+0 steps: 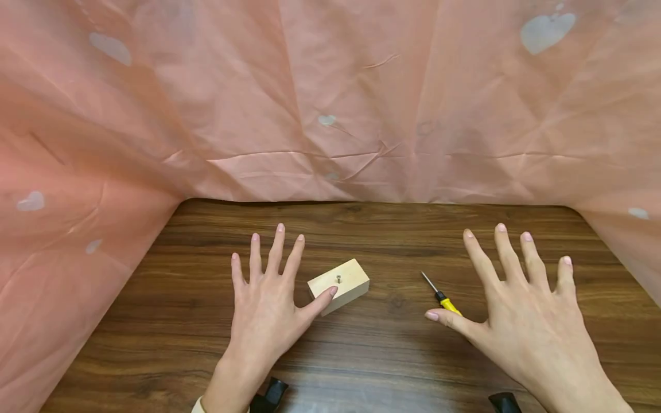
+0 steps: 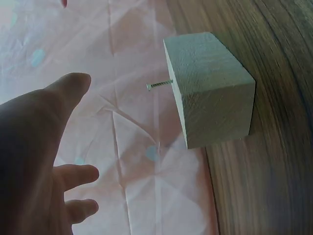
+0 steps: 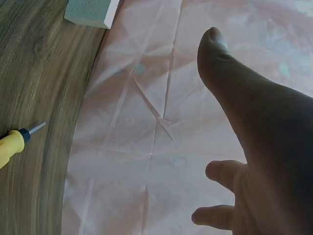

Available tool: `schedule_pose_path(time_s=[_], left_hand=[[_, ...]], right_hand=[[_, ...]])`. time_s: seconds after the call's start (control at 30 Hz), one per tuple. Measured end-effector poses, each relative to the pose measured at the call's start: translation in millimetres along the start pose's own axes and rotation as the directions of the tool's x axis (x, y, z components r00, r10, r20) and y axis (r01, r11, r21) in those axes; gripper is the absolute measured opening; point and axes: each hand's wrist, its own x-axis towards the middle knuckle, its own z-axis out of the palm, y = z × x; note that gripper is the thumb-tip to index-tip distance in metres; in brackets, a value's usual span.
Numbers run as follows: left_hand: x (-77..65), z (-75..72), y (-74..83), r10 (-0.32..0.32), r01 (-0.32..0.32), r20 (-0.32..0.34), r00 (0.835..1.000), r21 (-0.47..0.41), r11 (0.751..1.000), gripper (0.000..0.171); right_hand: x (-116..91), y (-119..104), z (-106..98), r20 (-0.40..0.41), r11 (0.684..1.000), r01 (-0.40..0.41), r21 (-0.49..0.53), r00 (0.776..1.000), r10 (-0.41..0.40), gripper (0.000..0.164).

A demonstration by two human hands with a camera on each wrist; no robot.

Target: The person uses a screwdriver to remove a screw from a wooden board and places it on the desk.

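A pale wooden block [image 1: 347, 276] lies on the table between the two hands, with a screw [image 2: 160, 85] standing partway out of its top face. My left hand [image 1: 268, 312] is spread wide just left of the block, holding nothing; in the head view its thumb overlaps the block's near edge, while the left wrist view shows the thumb apart from it. To the right lies a screwdriver [image 1: 448, 304] with a yellow and black handle, its metal tip pointing away to the left. My right hand [image 1: 537, 321] hovers with fingers spread beside it, the thumb covering part of the handle in the head view.
The brown wood-grain table [image 1: 382, 229] has rounded far corners. A pink cloth [image 1: 361, 86] with pale hearts hangs behind it and along both sides. Black straps [image 1: 271, 394] show near the wrists at the bottom edge.
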Motion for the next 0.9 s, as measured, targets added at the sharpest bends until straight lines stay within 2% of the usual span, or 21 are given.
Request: schedule_pose_path(time_s=[0.13,0.27,0.47,0.63,0.7,0.73,0.8,0.9], left_hand=[[-1.1,3.1,0.6,-0.012,0.013,0.017,1.0,-0.044,0.999,0.097],[-2.4,12.5,1.5,-0.008,0.011,0.029,1.0,-0.113,0.994,0.093],[-3.4,26.8,5.2,0.006,0.002,0.034,0.999,-0.24,0.971,0.086],[-2.2,32.1,7.1,0.013,-0.007,0.018,1.0,-0.307,0.952,0.082],[-1.9,34.8,7.4,-0.005,0.024,0.051,0.999,-0.376,0.926,0.08],[-1.6,36.6,7.5,-0.021,0.051,0.075,0.997,-0.422,0.905,0.079],[-1.3,40.6,7.7,-0.062,0.12,0.128,0.99,-0.517,0.848,0.077],[-0.5,48.4,7.6,-0.107,0.202,0.185,0.977,-0.631,0.749,0.073]], right_hand=[[-3.0,2.0,3.7,-0.005,1.0,0.009,0.02,1.0,-0.009,0.121],[-8.3,3.4,11.4,-0.051,0.998,0.04,0.054,0.998,-0.037,0.113],[-9.7,-0.4,16.0,-0.151,0.989,0.074,0.13,0.987,-0.054,0.103],[-7.4,0.7,16.2,-0.172,0.976,0.055,0.213,0.985,-0.018,0.097],[-5.0,2.8,20.1,-0.157,0.956,0.011,0.294,0.987,0.037,0.09],[-3.2,4.3,23.3,-0.146,0.939,-0.018,0.343,0.987,0.072,0.085],[1.1,8.6,33.2,-0.122,0.895,-0.077,0.44,0.982,0.144,0.072],[6.2,17.3,51.4,-0.041,0.819,-0.179,0.544,0.97,0.24,0.054]])
